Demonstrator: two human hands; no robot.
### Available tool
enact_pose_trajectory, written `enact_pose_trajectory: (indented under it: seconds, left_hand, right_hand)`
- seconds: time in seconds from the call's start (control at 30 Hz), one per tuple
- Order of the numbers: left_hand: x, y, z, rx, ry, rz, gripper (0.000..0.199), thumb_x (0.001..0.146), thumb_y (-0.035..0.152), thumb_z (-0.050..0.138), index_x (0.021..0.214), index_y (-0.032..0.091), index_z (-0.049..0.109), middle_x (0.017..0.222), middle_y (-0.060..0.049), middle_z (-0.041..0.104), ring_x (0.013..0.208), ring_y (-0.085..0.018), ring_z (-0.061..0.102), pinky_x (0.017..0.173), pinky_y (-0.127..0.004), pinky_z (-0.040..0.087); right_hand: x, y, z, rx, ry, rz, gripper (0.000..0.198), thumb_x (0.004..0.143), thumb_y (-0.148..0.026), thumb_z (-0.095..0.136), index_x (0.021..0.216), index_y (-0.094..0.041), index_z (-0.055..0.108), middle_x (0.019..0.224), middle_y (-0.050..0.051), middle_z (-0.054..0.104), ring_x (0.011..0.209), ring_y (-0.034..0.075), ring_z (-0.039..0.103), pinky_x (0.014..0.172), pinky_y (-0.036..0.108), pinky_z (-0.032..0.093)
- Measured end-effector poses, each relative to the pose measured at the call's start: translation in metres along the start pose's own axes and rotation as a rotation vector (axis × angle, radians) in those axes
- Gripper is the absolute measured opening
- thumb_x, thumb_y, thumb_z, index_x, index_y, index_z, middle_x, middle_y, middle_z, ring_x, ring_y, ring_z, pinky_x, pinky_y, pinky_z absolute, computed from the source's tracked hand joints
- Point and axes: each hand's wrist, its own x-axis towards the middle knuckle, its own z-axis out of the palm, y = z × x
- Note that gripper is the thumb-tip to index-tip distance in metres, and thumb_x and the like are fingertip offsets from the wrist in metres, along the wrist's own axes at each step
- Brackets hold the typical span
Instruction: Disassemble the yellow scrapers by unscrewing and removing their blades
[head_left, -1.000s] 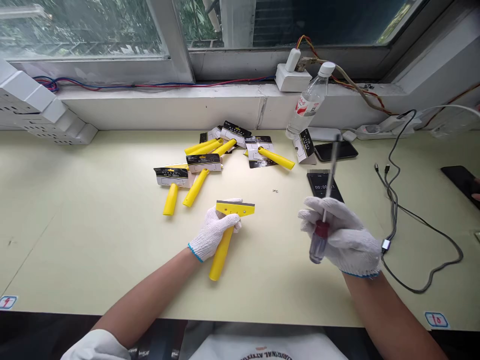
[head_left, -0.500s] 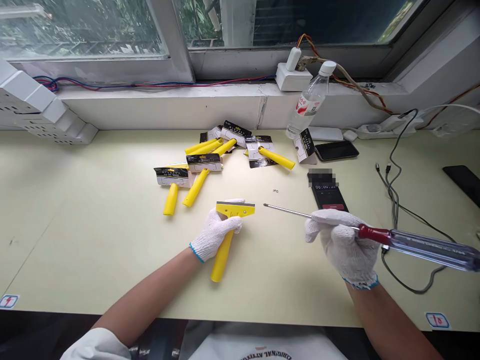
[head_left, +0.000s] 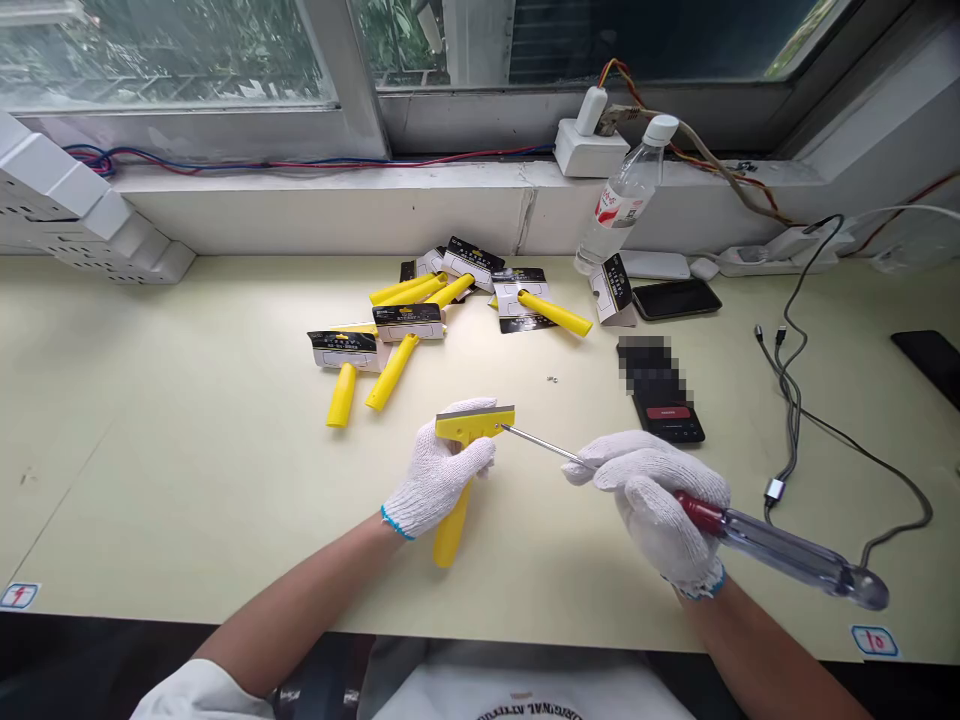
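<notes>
My left hand [head_left: 439, 480], in a white knit glove, is closed around a yellow scraper [head_left: 451, 535] just below its head. A thin metal blade edge runs along the top of the head. Gloved too, my right hand [head_left: 652, 495] grips a screwdriver [head_left: 787, 548] with a clear and red handle. The screwdriver's tip is at the right end of the scraper head, beside a small screw; whether it sits in the screw slot I cannot tell. Tiny screws [head_left: 552, 379] lie on the table beyond the scraper.
Several yellow scrapers with card sleeves [head_left: 409, 322] are piled toward the window. A dark phone [head_left: 667, 420] lies beyond my right hand, with another phone [head_left: 676, 299] behind it. A water bottle [head_left: 619, 210] stands by the sill. Grey cables [head_left: 791, 400] run along the right.
My right hand has moved left and turned, bringing the screwdriver tip from apart to the scraper head. My left hand with the scraper has shifted slightly right.
</notes>
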Motion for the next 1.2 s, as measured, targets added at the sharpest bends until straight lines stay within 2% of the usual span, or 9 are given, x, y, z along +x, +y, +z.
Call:
enact_pose_trajectory:
  seconds: [0.4,0.6,0.67,0.77,0.83,0.97,1.07,1.13,1.2]
  left_hand:
    - [-0.006,0.002,0.0,-0.006,-0.033,0.034,0.053,0.09,0.025,0.073,0.143,0.017,0.076,0.071,0.004,0.066,0.056,-0.012,0.058,0.058,-0.026,0.054]
    - [-0.005,0.002,-0.004,0.164,0.001,0.108,0.052,0.091,0.024,0.075,0.143,0.02,0.078,0.113,-0.009,0.084,0.067,-0.013,0.066,0.061,-0.027,0.059]
    - [-0.004,0.001,-0.005,0.231,0.016,0.133,0.052,0.092,0.023,0.074,0.143,0.021,0.08,0.125,-0.012,0.084,0.075,-0.016,0.071,0.066,-0.028,0.061]
    - [-0.004,0.0,-0.006,0.291,0.02,0.161,0.049,0.094,0.023,0.074,0.142,0.022,0.081,0.141,-0.013,0.08,0.091,-0.02,0.078,0.075,-0.03,0.064]
    - [-0.003,-0.001,-0.007,0.31,0.021,0.173,0.049,0.094,0.022,0.072,0.142,0.022,0.081,0.141,-0.013,0.08,0.095,-0.022,0.079,0.078,-0.032,0.065]
    - [-0.001,-0.001,-0.01,0.33,0.04,0.172,0.049,0.095,0.021,0.071,0.143,0.022,0.081,0.123,-0.011,0.084,0.092,-0.022,0.079,0.079,-0.033,0.065]
    - [0.001,-0.001,-0.012,0.345,0.043,0.167,0.048,0.095,0.02,0.07,0.141,0.022,0.082,0.114,-0.009,0.084,0.092,-0.022,0.078,0.08,-0.033,0.064]
    - [0.001,-0.002,-0.012,0.365,0.042,0.173,0.048,0.095,0.019,0.068,0.141,0.021,0.082,0.115,-0.009,0.084,0.093,-0.022,0.078,0.08,-0.032,0.063]
    - [0.001,-0.003,-0.011,0.388,0.046,0.183,0.048,0.094,0.019,0.068,0.14,0.021,0.082,0.119,-0.01,0.083,0.094,-0.022,0.077,0.079,-0.031,0.062]
  right_hand:
    - [0.0,-0.001,0.007,0.009,0.028,0.017,0.025,0.108,-0.018,0.067,0.108,-0.029,0.09,0.101,0.009,0.086,0.096,0.028,0.085,0.081,0.044,0.074]
    - [0.005,-0.004,0.003,-0.005,-0.042,0.062,0.024,0.108,-0.02,0.068,0.109,-0.031,0.09,0.102,0.009,0.087,0.101,0.029,0.084,0.085,0.046,0.074]
    - [0.007,-0.004,0.003,0.014,-0.072,0.097,0.023,0.109,-0.033,0.068,0.11,-0.029,0.09,0.105,0.01,0.087,0.106,0.031,0.083,0.089,0.049,0.073]
    - [0.007,0.001,0.006,0.081,-0.09,0.122,0.048,0.111,-0.06,0.059,0.111,-0.026,0.092,0.103,0.014,0.086,0.115,0.036,0.081,0.093,0.053,0.071]
    - [0.004,0.005,0.007,0.094,-0.058,0.138,0.054,0.11,-0.064,0.055,0.113,-0.025,0.092,0.102,0.014,0.085,0.116,0.037,0.08,0.092,0.051,0.07]
    - [-0.002,0.011,0.008,0.064,0.049,0.283,0.032,0.106,-0.051,0.064,0.107,-0.024,0.082,0.098,0.008,0.078,0.084,0.026,0.077,0.076,0.042,0.065]
    - [-0.004,0.012,0.012,0.154,0.116,0.367,0.025,0.101,-0.048,0.074,0.095,-0.025,0.065,0.072,-0.005,0.055,0.051,0.011,0.048,0.049,0.027,0.042]
    - [-0.003,0.011,0.016,0.262,0.124,0.367,0.028,0.101,-0.047,0.077,0.092,-0.026,0.059,0.066,-0.009,0.045,0.046,0.009,0.033,0.044,0.023,0.028]
    - [-0.004,0.011,0.021,0.314,0.114,0.343,0.028,0.103,-0.044,0.077,0.09,-0.027,0.058,0.065,-0.01,0.044,0.045,0.009,0.034,0.044,0.023,0.03]
